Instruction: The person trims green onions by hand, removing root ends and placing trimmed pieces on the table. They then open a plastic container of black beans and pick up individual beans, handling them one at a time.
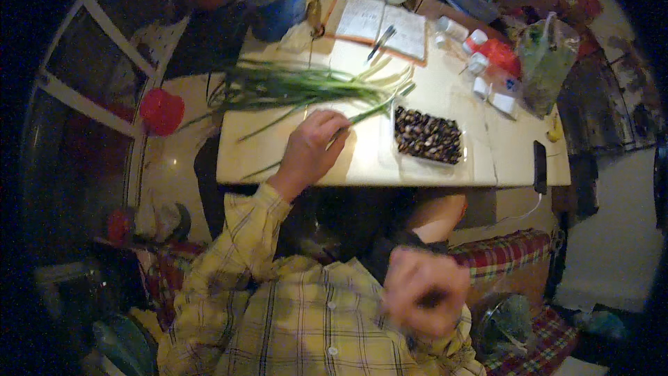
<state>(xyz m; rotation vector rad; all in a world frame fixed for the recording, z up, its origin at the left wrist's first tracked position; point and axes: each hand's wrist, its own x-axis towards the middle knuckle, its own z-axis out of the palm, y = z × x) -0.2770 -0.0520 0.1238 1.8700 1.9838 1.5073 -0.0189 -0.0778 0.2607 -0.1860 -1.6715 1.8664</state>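
My left hand (317, 138) grips a green scallion-like stalk (370, 112) between thumb and fingers, above the front of the table (365, 164). Just beyond it lies a loose bunch of long green stalks (302, 86), pale ends to the right and leaves trailing left. A clear plastic box (425, 161) stands to the right of this hand. It is full of small dark pieces (427, 133), perhaps snails or shells. My right hand (428, 290) is raised in front of my chest, off the table. Motion blurs it, and whether anything is in it cannot be made out.
An open notebook (360, 23) with handwriting and a pen (381, 42) lies at the back, beside a blue bucket (274, 2). White bottles (453, 27), a red bag (498, 57) and a plastic bag of greens (548, 65) line the right side. A phone (540, 164) on a cable overhangs the front edge.
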